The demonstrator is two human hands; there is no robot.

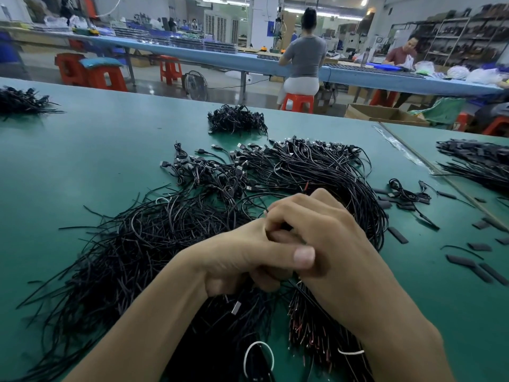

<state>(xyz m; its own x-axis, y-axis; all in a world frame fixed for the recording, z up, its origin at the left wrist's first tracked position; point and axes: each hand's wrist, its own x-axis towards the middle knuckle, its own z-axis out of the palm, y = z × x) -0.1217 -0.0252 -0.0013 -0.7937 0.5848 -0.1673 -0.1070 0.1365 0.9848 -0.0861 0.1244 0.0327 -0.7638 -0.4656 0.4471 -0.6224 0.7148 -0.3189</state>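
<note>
Over the tangled black cable heap (137, 244), curled left hand (242, 257) and right hand (327, 238) are jointly pinching one thin black rubber strand (286, 225), trailing toward 6 o'clock.

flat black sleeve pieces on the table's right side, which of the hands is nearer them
Right. The right hand, curled on the black cables, sits just left of the sleeve pieces; the left hand is pressed against its far side, farther off.

No text, label, brand, number or sign is readable anywhere in the view.
</note>
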